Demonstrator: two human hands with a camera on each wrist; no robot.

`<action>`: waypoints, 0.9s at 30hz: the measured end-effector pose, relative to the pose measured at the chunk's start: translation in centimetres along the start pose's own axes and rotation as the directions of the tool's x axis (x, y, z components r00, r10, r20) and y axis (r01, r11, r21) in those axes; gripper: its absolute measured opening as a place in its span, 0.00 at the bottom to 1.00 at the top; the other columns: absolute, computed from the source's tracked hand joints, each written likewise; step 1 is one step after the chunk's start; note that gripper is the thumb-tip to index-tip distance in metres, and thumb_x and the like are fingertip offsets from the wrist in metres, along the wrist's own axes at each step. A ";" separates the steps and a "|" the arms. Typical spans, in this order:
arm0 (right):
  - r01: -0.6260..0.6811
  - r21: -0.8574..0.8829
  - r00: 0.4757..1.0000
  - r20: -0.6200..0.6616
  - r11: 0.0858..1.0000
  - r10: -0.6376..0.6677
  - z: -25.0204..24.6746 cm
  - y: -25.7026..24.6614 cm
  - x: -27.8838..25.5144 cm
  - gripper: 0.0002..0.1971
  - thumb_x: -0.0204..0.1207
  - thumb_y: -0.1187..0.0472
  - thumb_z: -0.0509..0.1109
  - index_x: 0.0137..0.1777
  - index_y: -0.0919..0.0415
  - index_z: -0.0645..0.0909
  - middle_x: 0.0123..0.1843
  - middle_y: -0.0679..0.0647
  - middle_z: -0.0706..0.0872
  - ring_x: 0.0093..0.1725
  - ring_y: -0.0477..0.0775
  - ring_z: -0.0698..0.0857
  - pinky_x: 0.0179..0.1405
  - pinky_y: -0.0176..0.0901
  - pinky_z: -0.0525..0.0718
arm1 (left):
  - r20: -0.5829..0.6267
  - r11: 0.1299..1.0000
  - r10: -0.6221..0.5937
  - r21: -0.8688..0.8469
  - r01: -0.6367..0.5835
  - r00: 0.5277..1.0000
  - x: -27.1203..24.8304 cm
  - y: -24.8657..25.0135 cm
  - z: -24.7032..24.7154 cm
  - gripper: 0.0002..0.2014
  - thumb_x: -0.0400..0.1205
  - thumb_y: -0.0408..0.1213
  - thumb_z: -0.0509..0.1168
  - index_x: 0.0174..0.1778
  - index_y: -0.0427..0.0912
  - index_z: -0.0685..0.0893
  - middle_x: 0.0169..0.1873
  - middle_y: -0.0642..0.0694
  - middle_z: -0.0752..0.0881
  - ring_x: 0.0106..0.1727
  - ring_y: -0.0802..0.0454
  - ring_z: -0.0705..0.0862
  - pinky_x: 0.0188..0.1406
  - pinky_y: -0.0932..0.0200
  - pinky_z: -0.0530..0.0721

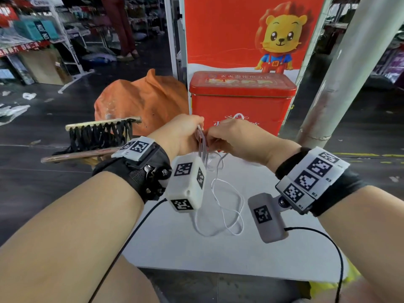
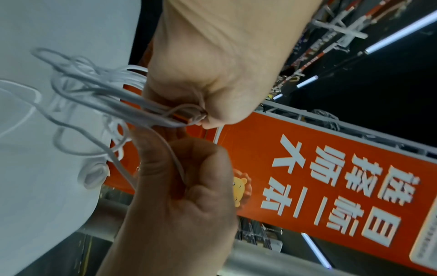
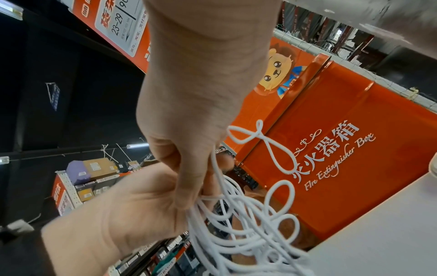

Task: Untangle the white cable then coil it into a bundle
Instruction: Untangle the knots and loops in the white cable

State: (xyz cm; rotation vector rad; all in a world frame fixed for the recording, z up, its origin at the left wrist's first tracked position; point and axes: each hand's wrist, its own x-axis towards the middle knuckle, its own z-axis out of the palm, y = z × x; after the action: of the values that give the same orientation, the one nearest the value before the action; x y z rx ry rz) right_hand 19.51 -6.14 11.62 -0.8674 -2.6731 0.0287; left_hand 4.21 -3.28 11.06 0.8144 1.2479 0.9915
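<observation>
The white cable [image 1: 220, 197] hangs in tangled loops above the white table [image 1: 218, 254], its upper strands gathered between both hands at the scene's centre. The left hand [image 1: 179, 136], at 9 o'clock of the bunch, pinches the strands with curled fingers; the right hand [image 1: 236, 138], at 3 o'clock, pinches them too. At 12 o'clock stands a red box [image 1: 240, 101], with an orange cloth [image 1: 140, 101] at 10 o'clock.

My right hand [image 3: 189, 115] pinches a bunch of white cable [image 3: 238, 229] strands, my left hand [image 3: 123, 211] just below it, touching. Tangled loops spill down toward the white table [image 3: 378, 233]. One small loop sticks up beside my grip, before the orange box [image 3: 343, 149].
</observation>
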 end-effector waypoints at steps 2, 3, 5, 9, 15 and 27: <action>-0.076 -0.022 0.997 0.017 0.997 0.076 -0.2 -0.4 -0.1 0.11 0.76 0.53 0.71 0.48 0.61 0.78 0.38 0.57 0.84 0.39 0.61 0.82 0.33 0.44 0.68 | 0.022 0.996 -0.010 0.093 0.008 1.000 -0.4 -0.1 0.3 0.12 0.85 0.32 0.55 0.35 0.38 0.72 0.29 0.40 0.73 0.32 0.45 0.75 0.36 0.49 0.81; -0.156 -0.112 0.987 0.031 0.981 0.160 -0.2 -0.5 -0.1 0.17 0.75 0.45 0.70 0.50 0.59 0.75 0.36 0.55 0.82 0.38 0.60 0.81 0.29 0.44 0.66 | 0.037 0.990 -0.004 0.140 -0.002 0.999 -0.6 -0.1 0.4 0.08 0.84 0.31 0.55 0.39 0.38 0.73 0.32 0.38 0.75 0.32 0.44 0.77 0.34 0.50 0.83; -0.322 -0.285 0.941 0.010 0.903 0.339 -0.3 -0.6 0.0 0.29 0.67 0.31 0.67 0.49 0.56 0.66 0.31 0.47 0.74 0.31 0.57 0.76 0.24 0.43 0.63 | 0.070 0.968 0.011 0.248 -0.028 0.997 -1.1 -0.1 0.8 0.05 0.83 0.28 0.54 0.44 0.35 0.75 0.32 0.35 0.80 0.28 0.44 0.83 0.26 0.55 0.84; -0.461 -0.305 0.879 -0.026 0.833 0.477 -0.1 -0.2 0.3 0.42 0.52 0.19 0.64 0.48 0.56 0.63 0.28 0.46 0.73 0.27 0.54 0.74 0.25 0.43 0.64 | 0.109 0.885 0.058 0.455 -0.101 0.992 -1.6 -0.3 1.2 0.13 0.86 0.35 0.55 0.37 0.34 0.75 0.17 0.44 0.82 0.23 0.47 0.80 0.27 0.57 0.79; -0.429 -0.068 0.901 -0.104 0.901 0.421 -1.3 1.4 -0.8 0.23 0.70 0.36 0.69 0.41 0.54 0.67 0.29 0.46 0.75 0.27 0.50 0.73 0.28 0.45 0.70 | 0.205 0.852 0.055 0.501 -0.153 0.977 -1.5 -0.9 0.8 0.15 0.85 0.35 0.55 0.32 0.39 0.73 0.18 0.46 0.74 0.14 0.56 0.67 0.16 0.68 0.66; -0.656 -0.028 0.744 0.145 0.754 0.652 0.2 5.7 -3.4 0.20 0.75 0.76 0.50 0.39 0.52 0.75 0.46 0.51 0.85 0.45 0.55 0.80 0.50 0.43 0.72 | 0.147 0.968 0.232 0.059 -0.243 0.962 -0.4 0.4 -2.0 0.17 0.85 0.31 0.52 0.29 0.44 0.64 0.17 0.51 0.65 0.16 0.58 0.60 0.14 0.68 0.61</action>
State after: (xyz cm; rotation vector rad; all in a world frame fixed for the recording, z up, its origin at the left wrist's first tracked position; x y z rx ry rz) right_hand 25.26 -3.41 9.73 -1.8183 -2.3288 0.3003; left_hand 2.16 -3.57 11.29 1.0948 1.0904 1.0640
